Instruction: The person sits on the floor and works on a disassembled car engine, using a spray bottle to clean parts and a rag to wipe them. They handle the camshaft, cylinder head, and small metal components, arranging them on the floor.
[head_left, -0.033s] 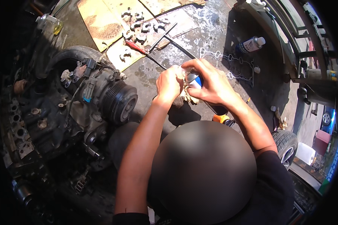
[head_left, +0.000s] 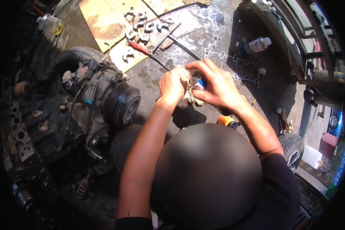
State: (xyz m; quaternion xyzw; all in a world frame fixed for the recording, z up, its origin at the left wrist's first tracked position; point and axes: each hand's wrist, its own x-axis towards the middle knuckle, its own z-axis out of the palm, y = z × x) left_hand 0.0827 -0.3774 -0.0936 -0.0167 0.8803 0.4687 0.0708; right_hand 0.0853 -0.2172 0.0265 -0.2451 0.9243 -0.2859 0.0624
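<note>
My right hand [head_left: 216,86] curls round a spray can [head_left: 198,83] with a silvery top and a blue-and-white body. Most of that can is hidden by the fingers and palm. My left hand [head_left: 173,86] is closed in a fist just left of the can's top. What its fingers pinch is hidden. A crumpled pale rag [head_left: 195,99] shows below and between both hands; whether the left fingers grip it is unclear. Beyond the hands, a red-handled screwdriver [head_left: 138,46] and a dark metal bar [head_left: 184,46] lie on the floor.
An engine with a ribbed pulley [head_left: 120,103] fills the left side. Several curved metal caps [head_left: 149,27] lie on cardboard [head_left: 99,23] at the far side. A head gasket [head_left: 234,68] and another spray can [head_left: 257,45] lie right of them. An orange tool [head_left: 226,120] is near my right forearm.
The can's top has tilted slightly within my right hand, and both hands have shifted very little. Everything around them stays put.
</note>
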